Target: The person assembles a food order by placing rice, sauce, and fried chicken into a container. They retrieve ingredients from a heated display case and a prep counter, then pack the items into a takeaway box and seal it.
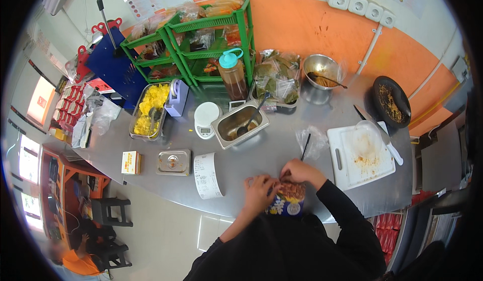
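A dark blue printed food box (285,208) sits at the table's near edge, right in front of me. Its upper part shows reddish-brown, either food inside or a printed picture; I cannot tell which. My left hand (259,192) grips the box's left side with bent fingers. At its far edge my right hand (300,173) pinches it, fingertips partly hidden. Just beyond the right hand, a thin black stick (306,147) lies by a clear plastic bag (316,143). A long printed receipt (208,175) lies left of my hands.
Further off stand a steel pan (241,124) with a ladle, a white scale (207,119) and a tray of yellow food (151,111). A white cutting board (352,155) with a knife (391,148) is at right, near a stone mortar (391,102). Green racks (211,55) line the back.
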Available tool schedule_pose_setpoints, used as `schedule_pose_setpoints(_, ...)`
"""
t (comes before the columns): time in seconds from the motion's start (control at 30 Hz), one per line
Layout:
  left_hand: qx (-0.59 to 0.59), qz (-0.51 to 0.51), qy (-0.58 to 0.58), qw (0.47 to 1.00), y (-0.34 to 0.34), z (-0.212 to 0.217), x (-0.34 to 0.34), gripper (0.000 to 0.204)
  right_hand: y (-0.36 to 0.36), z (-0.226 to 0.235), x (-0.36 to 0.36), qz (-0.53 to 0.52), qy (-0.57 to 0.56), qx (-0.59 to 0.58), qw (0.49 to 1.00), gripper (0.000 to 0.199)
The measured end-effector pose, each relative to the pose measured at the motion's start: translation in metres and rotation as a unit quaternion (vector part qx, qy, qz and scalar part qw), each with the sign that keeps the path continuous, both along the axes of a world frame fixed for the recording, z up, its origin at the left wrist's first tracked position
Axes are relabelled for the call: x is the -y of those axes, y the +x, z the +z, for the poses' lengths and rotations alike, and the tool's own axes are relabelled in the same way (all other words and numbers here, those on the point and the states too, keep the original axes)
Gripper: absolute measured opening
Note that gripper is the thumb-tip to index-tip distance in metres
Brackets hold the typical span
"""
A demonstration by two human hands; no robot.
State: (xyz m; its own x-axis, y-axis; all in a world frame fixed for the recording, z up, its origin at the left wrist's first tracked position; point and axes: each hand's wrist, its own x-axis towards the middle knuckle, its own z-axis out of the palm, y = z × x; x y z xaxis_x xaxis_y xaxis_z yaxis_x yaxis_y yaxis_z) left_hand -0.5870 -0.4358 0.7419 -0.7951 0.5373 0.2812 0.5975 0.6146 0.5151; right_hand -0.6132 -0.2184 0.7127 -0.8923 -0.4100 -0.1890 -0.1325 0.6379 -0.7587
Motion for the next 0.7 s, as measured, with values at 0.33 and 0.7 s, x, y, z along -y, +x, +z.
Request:
schedule_pose_setpoints(0.33,0.007,-0.015,0.029,0.999,0.012,-0.005,0.004,0.021,-0.032,0.003,0.014,0.089,-0.003,0.259,0.962,0.014)
schedule_pose_setpoints(0.7,0.006,-0.005,0.035,0.999,0.016,-0.004,0.007,0.023,-0.038,-0.001,0.021,0.106,0.017,0.285,0.952,0.011)
